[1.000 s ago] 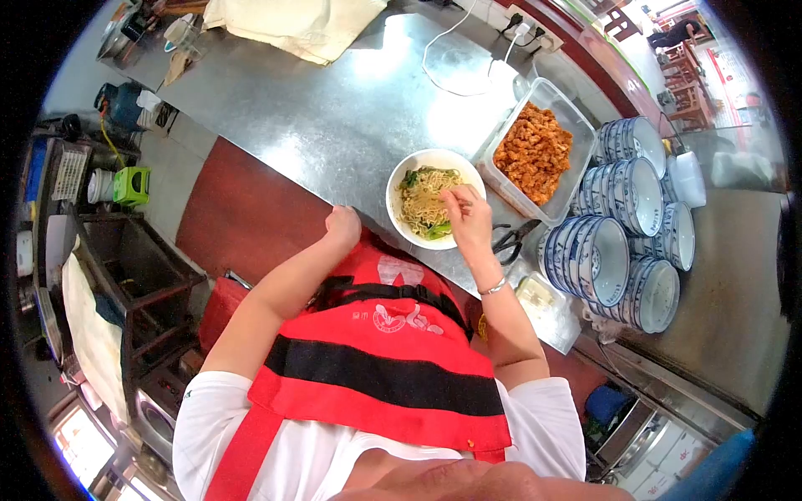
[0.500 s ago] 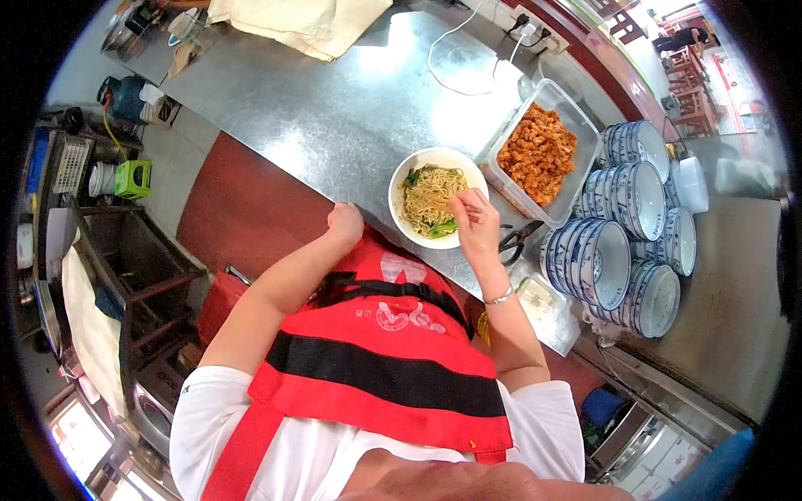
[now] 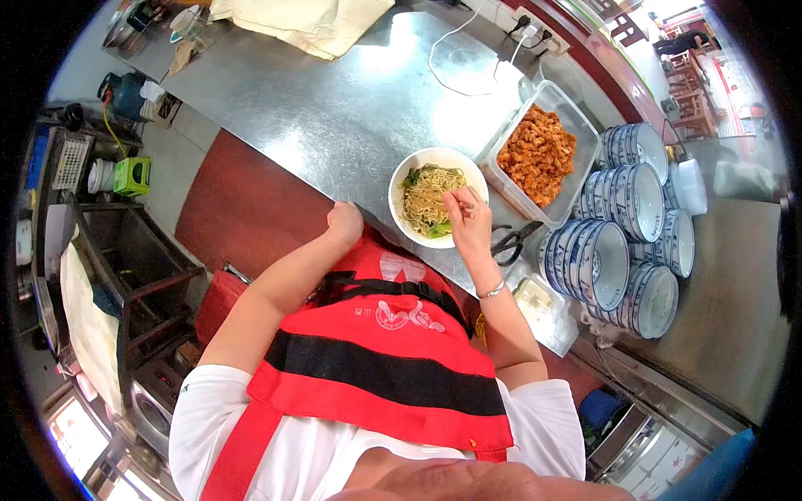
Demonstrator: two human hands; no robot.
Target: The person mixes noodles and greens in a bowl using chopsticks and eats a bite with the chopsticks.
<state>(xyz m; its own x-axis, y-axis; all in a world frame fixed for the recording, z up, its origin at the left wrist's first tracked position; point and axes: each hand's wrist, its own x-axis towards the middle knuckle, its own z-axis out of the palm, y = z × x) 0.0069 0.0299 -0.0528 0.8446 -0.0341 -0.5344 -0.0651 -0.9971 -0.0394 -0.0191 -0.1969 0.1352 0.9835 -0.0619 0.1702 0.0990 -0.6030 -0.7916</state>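
Note:
A white bowl (image 3: 398,219) of noodles (image 3: 422,200) with green leafy vegetables stands near the front edge of the steel table. Over its right side is my right hand (image 3: 469,219), fingers drawn together in a pinch above the noodles. What they hold, if anything, is too small to make out. My left hand (image 3: 345,223) is curled closed at the table's front edge, left of the bowl, beside my red apron (image 3: 393,334). The inside of that fist is hidden.
A clear plastic tub (image 3: 543,89) of reddish-brown fried pieces sits right of the bowl. Black-handled scissors (image 3: 511,244) lie nearby. Several stacks of blue-and-white bowls (image 3: 597,263) stand at the right. A white cable (image 3: 432,67) and a cream cloth (image 3: 305,21) lie farther back.
My right hand has shifted slightly left and down over the noodles, fingers still pinched. My left hand and the bowl look nearly unchanged.

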